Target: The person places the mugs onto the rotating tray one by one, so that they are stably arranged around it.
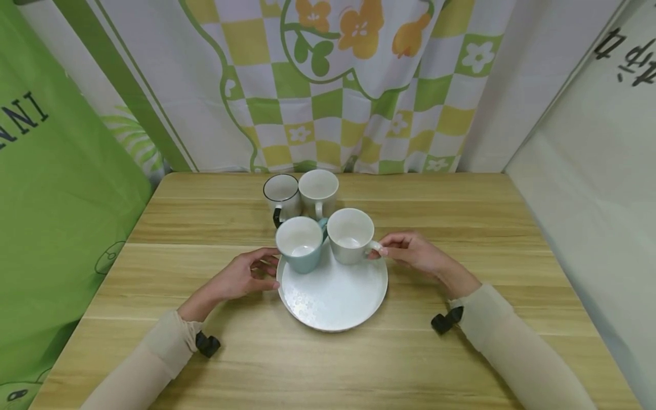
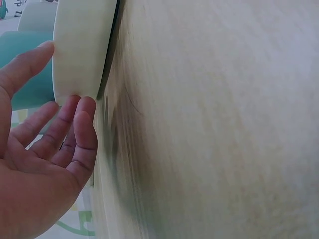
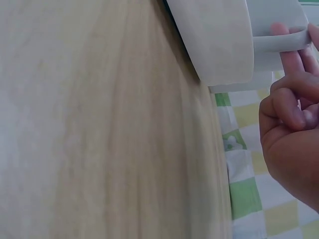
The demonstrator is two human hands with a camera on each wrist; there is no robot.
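A white round tray (image 1: 335,302) with a thick side wall (image 2: 82,50) lies on the wooden table. Two mugs stand at its far part: a light blue mug (image 1: 303,261) on the left, handle towards the right, and a white mug (image 1: 350,242) beside it. My right hand (image 1: 417,253) pinches the white mug's handle (image 3: 281,42) between thumb and fingers. At the tray's left edge, my left hand (image 1: 243,273) rests its relaxed, spread fingers against the side wall. The left thumb (image 2: 30,67) reaches the tray's rim, close to the blue mug.
Behind the tray stand another white mug (image 1: 319,188) and a white mug with a black rim and black handle (image 1: 283,191), side by side. A checked curtain (image 1: 328,108) hangs at the table's far edge. Bare wood (image 1: 451,199) extends on the right.
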